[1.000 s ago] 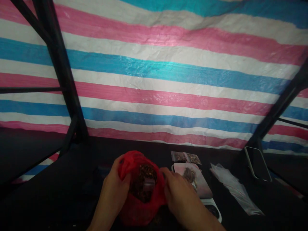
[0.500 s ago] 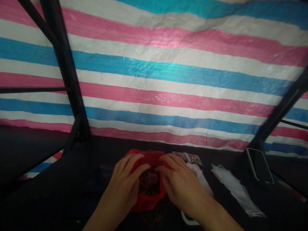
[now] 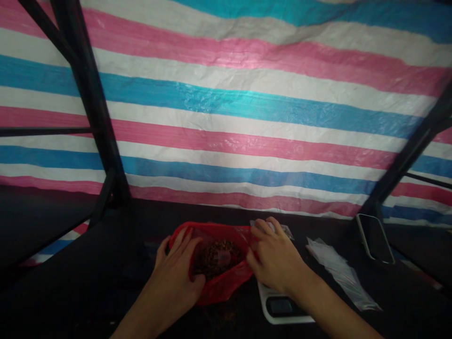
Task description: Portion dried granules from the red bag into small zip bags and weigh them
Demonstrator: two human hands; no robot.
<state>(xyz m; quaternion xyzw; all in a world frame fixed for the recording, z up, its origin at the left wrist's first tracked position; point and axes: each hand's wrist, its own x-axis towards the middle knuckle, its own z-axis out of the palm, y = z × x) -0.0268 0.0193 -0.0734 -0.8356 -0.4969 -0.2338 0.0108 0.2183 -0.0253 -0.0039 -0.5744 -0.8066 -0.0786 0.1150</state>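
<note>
A red plastic bag [image 3: 226, 286] stands on the dark table with its mouth spread wide. Small brown pieces [image 3: 212, 263] fill its inside, and a small clear item [image 3: 223, 257] lies on top of them. My left hand [image 3: 180, 268] grips the bag's left rim, fingers on the outside and inner wall. At the right rim, my right hand [image 3: 273, 252] holds the red plastic between bent fingers. Under my right wrist is a white scale [image 3: 264, 306] with a dark display, partly hidden by the forearm.
Small filled clear packets [image 3: 287, 232] lie behind my right hand. Flat clear bags [image 3: 342, 273] are spread to the right, and a phone [image 3: 376, 239] lies beyond them. Black metal frame bars [image 3: 102, 127] rise at both sides before a striped sheet [image 3: 247, 103].
My hands have moved apart, pulling the bag's mouth wider. More of the brown contents and of the scale now shows. The view has shifted slightly.
</note>
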